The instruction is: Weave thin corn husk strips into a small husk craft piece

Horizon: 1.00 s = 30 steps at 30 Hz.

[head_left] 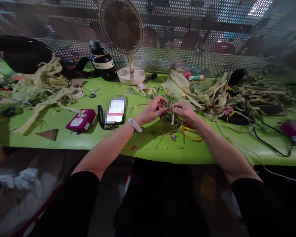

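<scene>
My left hand [153,110] and my right hand [184,111] are close together over the middle of the green table, each pinching part of a small bunch of thin green plant stems [169,104]. A pale strip [173,119] hangs down beside my right fingers. Exactly which stem each fingertip grips is too small to make out. Yellow-handled scissors [191,134] lie just below my right hand. Dried corn husks [180,82] and more loose greenery lie behind both hands. A white watch is on my left wrist.
Left of my hands are a lit phone [115,111], a magenta packet [81,121] and pale husk strips [50,79]. A desk fan [131,75] and a black bottle [103,65] stand at the back, before a perforated metal screen. Cables [236,141] trail across the right side.
</scene>
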Each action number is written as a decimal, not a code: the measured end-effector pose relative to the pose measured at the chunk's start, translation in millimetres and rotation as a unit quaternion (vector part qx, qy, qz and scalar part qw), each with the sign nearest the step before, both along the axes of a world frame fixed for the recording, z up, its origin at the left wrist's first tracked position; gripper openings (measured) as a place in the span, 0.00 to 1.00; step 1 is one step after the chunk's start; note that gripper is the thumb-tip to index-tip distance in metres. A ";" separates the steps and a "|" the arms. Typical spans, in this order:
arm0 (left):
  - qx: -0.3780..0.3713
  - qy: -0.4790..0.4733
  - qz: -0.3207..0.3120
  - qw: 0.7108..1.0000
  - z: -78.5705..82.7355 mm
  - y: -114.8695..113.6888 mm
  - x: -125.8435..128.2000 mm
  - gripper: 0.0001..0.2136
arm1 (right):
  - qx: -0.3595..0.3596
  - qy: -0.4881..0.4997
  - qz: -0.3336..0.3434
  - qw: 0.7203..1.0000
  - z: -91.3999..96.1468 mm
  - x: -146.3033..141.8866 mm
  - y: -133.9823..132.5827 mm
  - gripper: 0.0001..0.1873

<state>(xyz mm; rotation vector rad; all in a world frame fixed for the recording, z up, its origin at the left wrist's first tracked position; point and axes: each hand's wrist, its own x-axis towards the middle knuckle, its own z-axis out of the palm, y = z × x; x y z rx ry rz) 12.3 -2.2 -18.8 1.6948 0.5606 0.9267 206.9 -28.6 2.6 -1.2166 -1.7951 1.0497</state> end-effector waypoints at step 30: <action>-0.169 -0.086 0.002 0.982 -4.8 -0.1 5.5 0.08 | 0.007 0.218 -0.114 0.969 -10.3 -14.3 8.2 0.24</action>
